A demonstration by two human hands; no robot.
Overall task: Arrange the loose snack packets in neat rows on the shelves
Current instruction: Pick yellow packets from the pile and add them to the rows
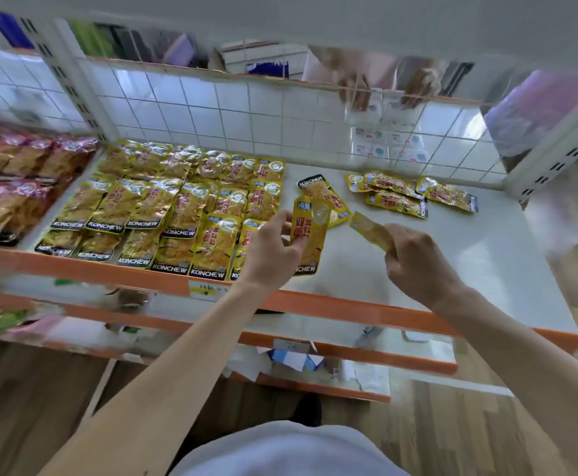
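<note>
1. Nearest the lens is the person's white shirt (280,451). From it two bare forearms reach up to the white shelf (469,269) with its orange front edge (349,308).
2. Done so far: the left part of this shelf carries the arranged rows (177,207) of yellow KONCHEW snack packets, overlapping like tiles, about three rows deep, with the labels toward the front. The red packets (13,190) in the bay to the left also lie in order.
3. Left to do: a loose heap (404,194) of a few yellow packets lies askew at the back right. A slanted packet (320,190) lies just behind the one in the left hand. By my judgement this shelf is well past halfway.
4. The left hand (274,249) pinches a yellow packet (310,235) between thumb and fingers, lengthwise at the right end of the front row. I cannot tell whether its lower end touches the shelf.
5. The right hand (414,266) has its fingers curled round a second packet (370,228), which is blurred and tilted. It sits over bare shelf — near the left hand's packet but apart from it.
</note>
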